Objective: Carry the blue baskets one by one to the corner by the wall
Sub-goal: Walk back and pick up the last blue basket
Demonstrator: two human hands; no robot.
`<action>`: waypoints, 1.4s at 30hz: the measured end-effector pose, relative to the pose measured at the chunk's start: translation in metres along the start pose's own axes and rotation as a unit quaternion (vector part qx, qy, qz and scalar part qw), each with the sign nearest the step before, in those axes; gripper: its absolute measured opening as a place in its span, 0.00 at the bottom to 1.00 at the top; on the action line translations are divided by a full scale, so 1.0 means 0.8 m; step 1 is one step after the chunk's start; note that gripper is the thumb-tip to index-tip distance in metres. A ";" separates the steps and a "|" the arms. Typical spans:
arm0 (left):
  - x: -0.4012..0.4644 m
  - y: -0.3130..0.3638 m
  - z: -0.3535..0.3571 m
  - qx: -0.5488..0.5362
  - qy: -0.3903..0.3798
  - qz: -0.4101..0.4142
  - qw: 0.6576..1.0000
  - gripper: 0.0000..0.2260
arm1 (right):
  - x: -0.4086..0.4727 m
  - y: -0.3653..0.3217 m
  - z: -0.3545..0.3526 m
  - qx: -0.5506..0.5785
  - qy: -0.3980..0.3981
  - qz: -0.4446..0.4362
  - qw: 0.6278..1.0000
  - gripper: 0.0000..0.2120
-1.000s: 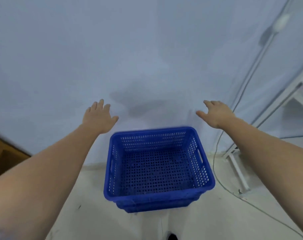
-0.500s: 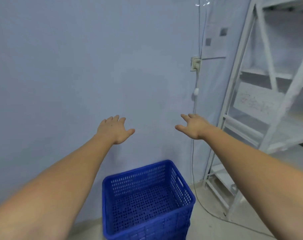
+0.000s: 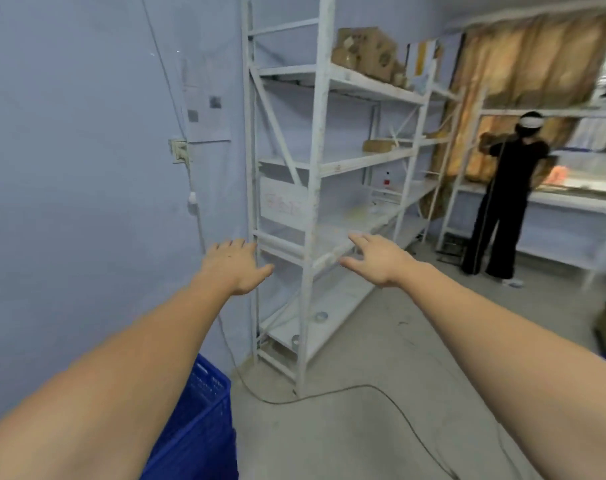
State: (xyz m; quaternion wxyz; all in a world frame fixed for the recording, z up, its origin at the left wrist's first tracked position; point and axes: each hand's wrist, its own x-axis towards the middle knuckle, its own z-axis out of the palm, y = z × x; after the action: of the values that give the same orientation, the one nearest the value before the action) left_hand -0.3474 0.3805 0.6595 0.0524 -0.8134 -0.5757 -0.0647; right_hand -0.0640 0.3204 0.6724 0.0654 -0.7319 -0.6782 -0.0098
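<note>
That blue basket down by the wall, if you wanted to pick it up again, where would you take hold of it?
Probably by the top rim, one hand on each side, reaching down from above. The blue basket sits upright on the floor against the wall with its open top facing up. Only one corner shows here, so I cannot see any handle slots. Both the left hand and right hand are empty.

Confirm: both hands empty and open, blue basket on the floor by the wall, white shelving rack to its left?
Rack side is wrong. In the head view the white shelving rack stands right of the blue basket. Left hand and right hand are empty and open.
</note>
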 end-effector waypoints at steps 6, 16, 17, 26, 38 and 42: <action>-0.009 0.222 -0.005 -0.029 -0.011 0.161 0.987 0.38 | -0.192 0.192 -0.040 -0.019 -0.013 0.197 0.980 0.39; -0.112 0.575 -0.066 -0.083 0.032 0.452 0.888 0.36 | -0.574 0.349 -0.107 -0.024 0.052 0.508 0.859 0.39; -0.134 0.604 -0.071 -0.086 0.036 0.478 0.874 0.37 | -0.613 0.351 -0.112 -0.025 0.060 0.528 0.847 0.38; -0.378 0.796 -0.101 -0.118 0.016 0.643 0.757 0.36 | -0.965 0.304 -0.132 -0.044 0.085 0.709 0.699 0.44; -0.669 0.933 -0.120 -0.144 0.009 0.729 0.669 0.34 | -1.283 0.246 -0.147 -0.076 0.109 0.782 0.608 0.37; -0.720 0.989 -0.109 -0.133 0.002 0.736 0.664 0.34 | -1.345 0.266 -0.141 -0.074 0.125 0.794 0.590 0.35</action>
State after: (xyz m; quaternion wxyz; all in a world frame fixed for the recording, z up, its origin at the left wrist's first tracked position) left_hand 0.2057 -0.4312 0.6413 -0.0242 -0.9706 0.2248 -0.0827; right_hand 0.0702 -0.7743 0.6560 0.0771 -0.9741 0.1896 -0.0958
